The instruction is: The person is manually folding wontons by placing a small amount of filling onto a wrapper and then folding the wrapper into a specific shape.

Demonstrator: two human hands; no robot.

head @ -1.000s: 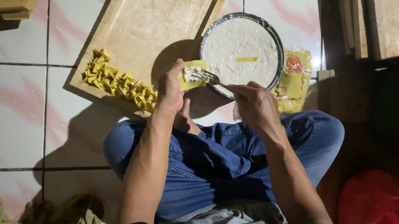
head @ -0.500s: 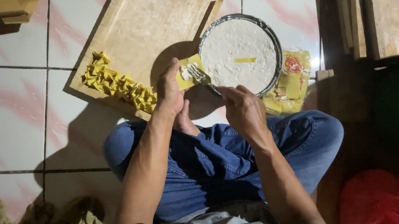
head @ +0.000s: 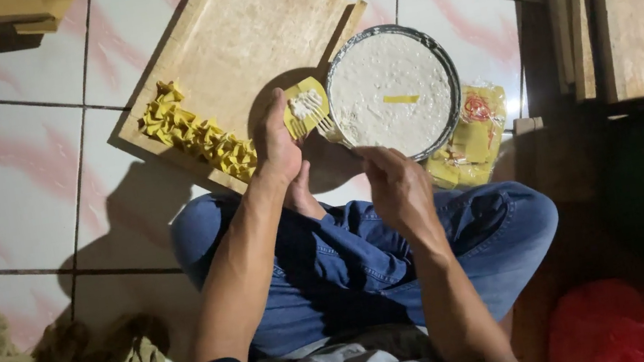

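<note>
Left hand is cradling a yellow wrapper — fingers loosely curled under it. Right hand is gripping a fork, its fingers closed — tines pointing left, touching the wrapper.

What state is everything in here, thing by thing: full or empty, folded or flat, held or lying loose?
Yellow square wrapper: flat on the left hand, a dab of white filling on it.
Metal fork: held by the right hand, tines by the wrapper.
Round metal pan of white filling: nearly full.
Folded yellow dumplings: finished, rowed on the wooden board.
Clear packet of yellow wrappers: lying beside the pan.
</note>
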